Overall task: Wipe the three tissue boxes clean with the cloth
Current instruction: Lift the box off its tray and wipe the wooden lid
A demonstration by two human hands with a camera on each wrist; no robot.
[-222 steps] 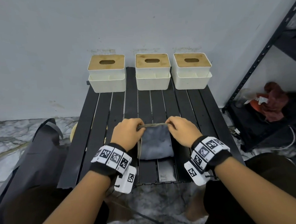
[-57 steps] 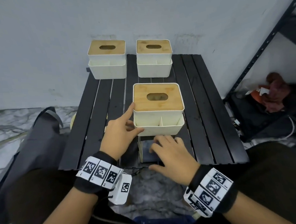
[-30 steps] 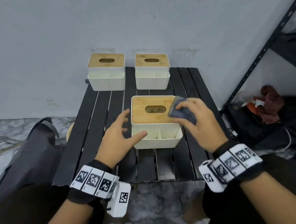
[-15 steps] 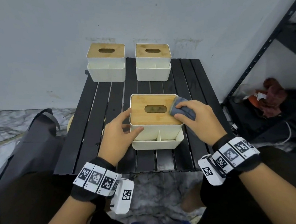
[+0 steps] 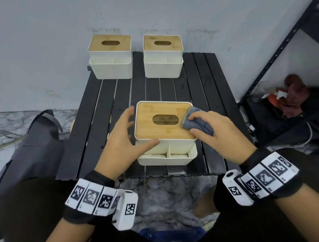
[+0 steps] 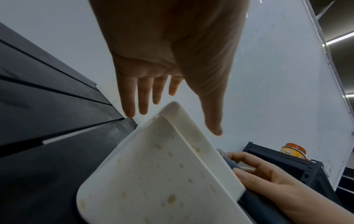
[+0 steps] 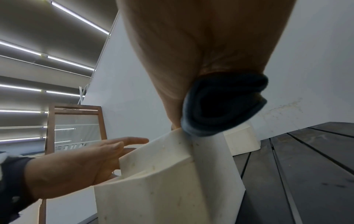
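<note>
Your right hand (image 5: 217, 130) grips the cloth (image 5: 197, 121) on the box (image 5: 163, 131) lid at frame centre; your left hand (image 5: 122, 141), fingers apart, steadies its left side.

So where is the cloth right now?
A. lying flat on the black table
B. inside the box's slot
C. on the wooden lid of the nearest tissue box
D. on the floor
C: the right hand grips the folded grey cloth on the wooden lid of the nearest tissue box.

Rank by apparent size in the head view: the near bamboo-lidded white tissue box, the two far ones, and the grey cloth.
1. Near bamboo-lidded white tissue box, though nearness inflates it.
2. Far-left tissue box and far-right tissue box: alike, unranked.
3. Bunched grey cloth in the right hand.
</note>
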